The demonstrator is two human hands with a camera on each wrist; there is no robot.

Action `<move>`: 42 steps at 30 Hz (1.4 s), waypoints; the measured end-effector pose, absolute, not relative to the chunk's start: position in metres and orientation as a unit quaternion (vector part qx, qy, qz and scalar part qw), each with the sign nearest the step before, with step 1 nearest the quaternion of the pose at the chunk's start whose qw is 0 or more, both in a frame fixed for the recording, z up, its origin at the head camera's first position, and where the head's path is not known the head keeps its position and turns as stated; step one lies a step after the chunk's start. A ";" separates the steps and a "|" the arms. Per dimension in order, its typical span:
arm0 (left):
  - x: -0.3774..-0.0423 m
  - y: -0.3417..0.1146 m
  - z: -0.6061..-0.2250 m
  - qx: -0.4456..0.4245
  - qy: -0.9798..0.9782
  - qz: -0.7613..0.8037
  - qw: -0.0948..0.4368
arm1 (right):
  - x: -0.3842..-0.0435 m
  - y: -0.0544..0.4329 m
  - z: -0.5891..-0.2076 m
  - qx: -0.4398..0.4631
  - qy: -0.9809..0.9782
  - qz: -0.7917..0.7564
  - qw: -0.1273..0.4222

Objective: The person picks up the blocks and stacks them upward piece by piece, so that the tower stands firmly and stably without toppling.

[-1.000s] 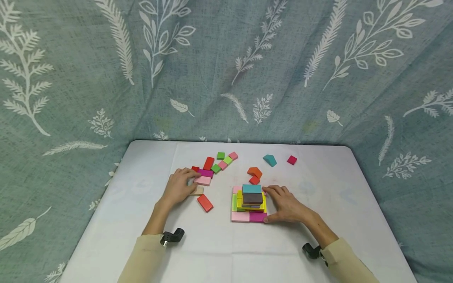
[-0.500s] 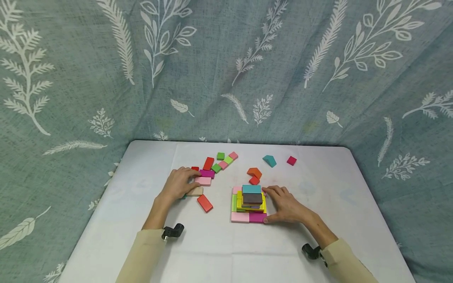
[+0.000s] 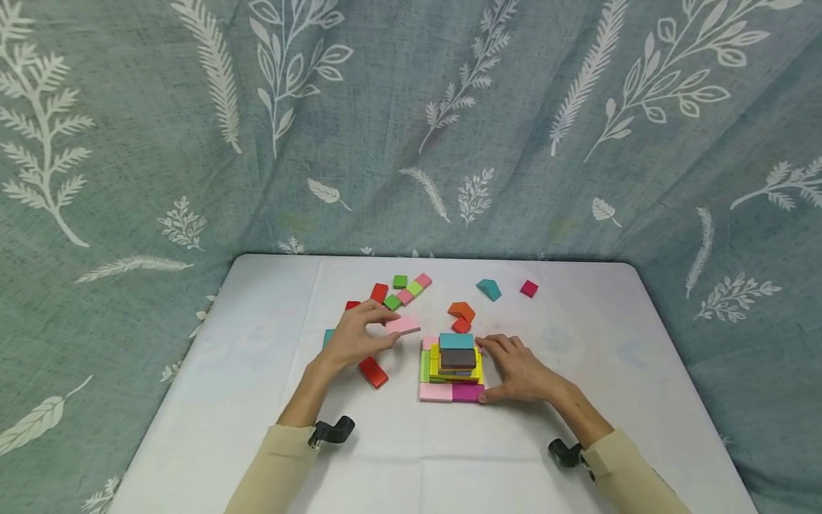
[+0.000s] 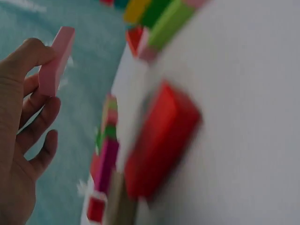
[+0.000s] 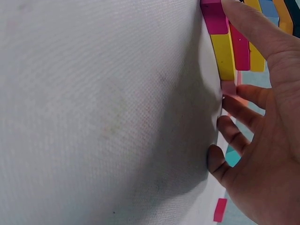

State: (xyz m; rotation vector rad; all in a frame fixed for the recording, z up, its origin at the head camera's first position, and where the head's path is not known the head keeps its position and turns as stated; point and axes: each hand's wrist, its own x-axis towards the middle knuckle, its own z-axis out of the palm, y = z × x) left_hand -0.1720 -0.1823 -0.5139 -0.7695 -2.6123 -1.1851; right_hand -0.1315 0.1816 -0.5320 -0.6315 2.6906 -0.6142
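In the head view, my left hand [image 3: 352, 339] pinches a flat pink block [image 3: 404, 325] between thumb and fingers, raised over the table left of a layered stack. The left wrist view shows that pink block [image 4: 57, 61] tilted, its remaining fingers loosely bent. The stack has pink, lime and magenta blocks at its base, yellow ones above, then a dark brown block [image 3: 458, 359] and a teal block [image 3: 457, 341] on top. Along its right side rests my right hand [image 3: 523, 371], fingers spread, thumb touching the magenta block [image 3: 468, 393] at the front corner and fingertips at the back corner.
A red block [image 3: 373, 373] lies near my left wrist. Behind the left hand are a teal block [image 3: 328, 336] and a row of small green and pink blocks [image 3: 406, 297]. Orange [image 3: 461, 311], teal [image 3: 489, 289] and magenta [image 3: 529, 288] pieces lie behind the stack.
My left hand has picked up the pink block from the loose group and moved right with it, toward the stack. The right hand has stayed at the stack's right side.
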 end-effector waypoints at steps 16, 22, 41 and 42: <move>-0.154 -0.090 -0.493 -0.327 -0.845 -0.420 0.040 | -0.134 0.183 -0.535 -0.219 0.941 -0.208 0.153; -0.155 -0.090 -0.498 -0.320 -0.848 -0.422 0.022 | -0.133 0.183 -0.535 -0.222 0.940 -0.210 0.154; -0.156 -0.093 -0.499 -0.316 -0.860 -0.398 0.039 | -0.132 0.183 -0.533 -0.231 0.939 -0.211 0.145; -0.156 -0.094 -0.499 -0.317 -0.860 -0.398 0.035 | -0.132 0.183 -0.533 -0.231 0.939 -0.212 0.144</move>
